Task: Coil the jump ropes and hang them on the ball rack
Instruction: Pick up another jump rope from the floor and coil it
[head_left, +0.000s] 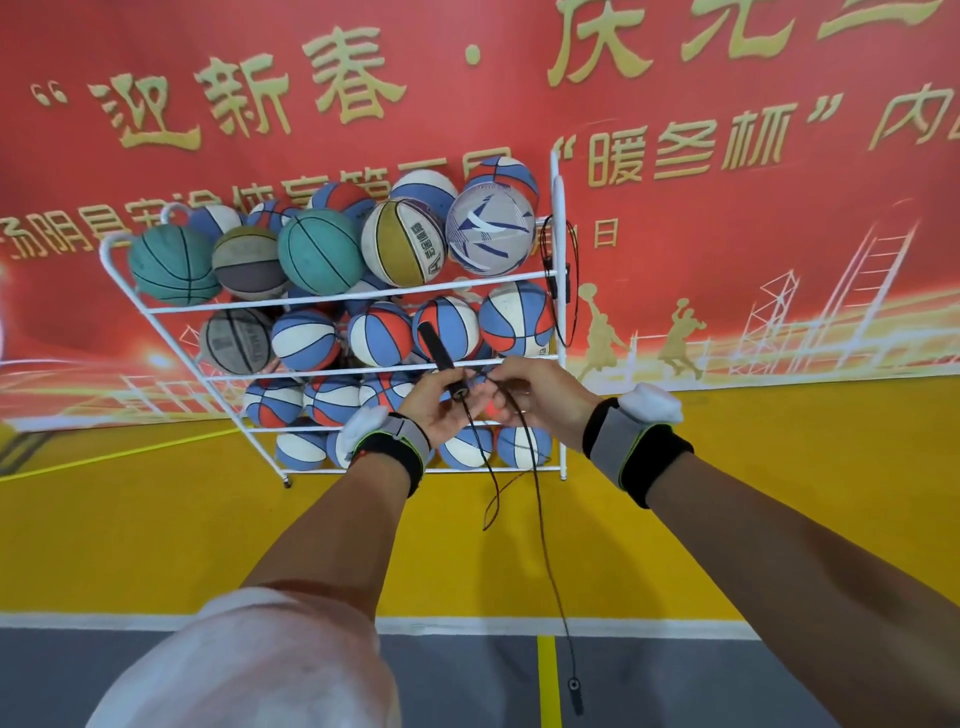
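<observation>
My left hand (444, 405) grips the black handle (439, 353) of a jump rope, the handle pointing up in front of the white ball rack (560, 218). My right hand (535, 395) pinches the thin black cord (540, 519) just beside the handle. The cord makes a short loop under my hands, then hangs down to the second handle (575, 693), which dangles near the floor. Another black jump rope (563, 291) hangs coiled on the rack's right post.
The rack holds several basketballs (319, 252) on its tiers and stands against a red banner wall (208, 104). The floor is yellow (156, 519) with a white line and a grey zone nearest me. My white-clad knee (249, 670) fills the lower left.
</observation>
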